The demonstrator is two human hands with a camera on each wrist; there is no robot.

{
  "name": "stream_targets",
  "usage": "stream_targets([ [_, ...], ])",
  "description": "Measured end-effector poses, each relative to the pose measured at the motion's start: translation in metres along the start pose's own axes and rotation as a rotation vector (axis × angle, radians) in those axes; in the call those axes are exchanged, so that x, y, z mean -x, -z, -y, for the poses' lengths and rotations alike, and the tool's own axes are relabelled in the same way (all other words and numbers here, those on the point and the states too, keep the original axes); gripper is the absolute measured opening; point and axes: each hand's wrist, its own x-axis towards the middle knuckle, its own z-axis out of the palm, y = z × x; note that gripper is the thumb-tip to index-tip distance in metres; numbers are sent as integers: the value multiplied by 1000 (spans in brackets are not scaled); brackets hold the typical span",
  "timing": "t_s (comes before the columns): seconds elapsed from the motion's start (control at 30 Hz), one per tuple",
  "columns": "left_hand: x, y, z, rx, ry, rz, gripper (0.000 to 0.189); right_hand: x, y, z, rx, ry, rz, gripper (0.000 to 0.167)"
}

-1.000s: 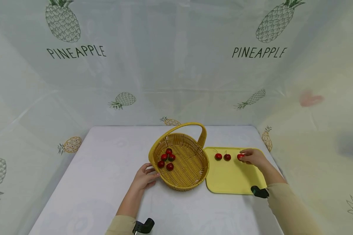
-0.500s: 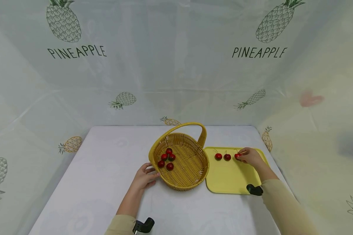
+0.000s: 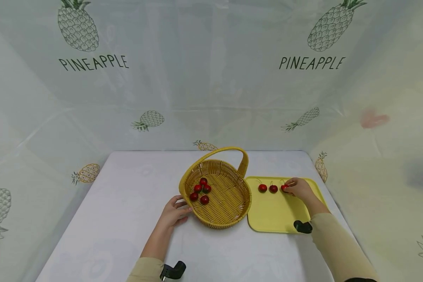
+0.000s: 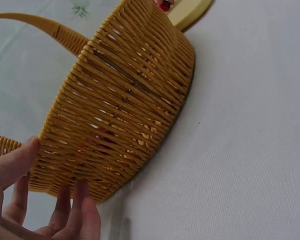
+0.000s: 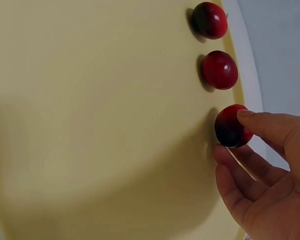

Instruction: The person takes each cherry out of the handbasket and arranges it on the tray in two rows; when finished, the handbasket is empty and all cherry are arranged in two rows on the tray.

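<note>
My right hand [image 3: 300,188] pinches a red cherry [image 5: 232,126] between thumb and fingers at the far part of the yellow tray [image 3: 278,215]. To its left on the tray lie two more, a dark red cherry [image 3: 273,189] and a brighter cherry [image 3: 262,188], making a row. At the near left side of the yellow wicker basket [image 3: 229,203], my left hand [image 3: 173,212] holds on, its thumb at the rim and its other fingers against the woven outer wall, as the left wrist view shows. Several cherries [image 3: 204,200] lie in the basket's left part.
The basket's tall arched handle [image 3: 229,149] rises over its far side. Basket and tray stand side by side on a white table [image 3: 127,184], the tray's left edge right at the basket. A pineapple-printed curtain [image 3: 211,78] hangs behind the table and along its sides.
My right hand has moved a little left with the cherry, bringing it closer to the other two on the tray. The left hand and basket have stayed in place.
</note>
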Motion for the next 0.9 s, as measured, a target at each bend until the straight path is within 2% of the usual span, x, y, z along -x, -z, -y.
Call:
stream_targets([
  [0.9,0,0,1,-2,-2,4,58,-12,-1,-6,36,0,27,27],
])
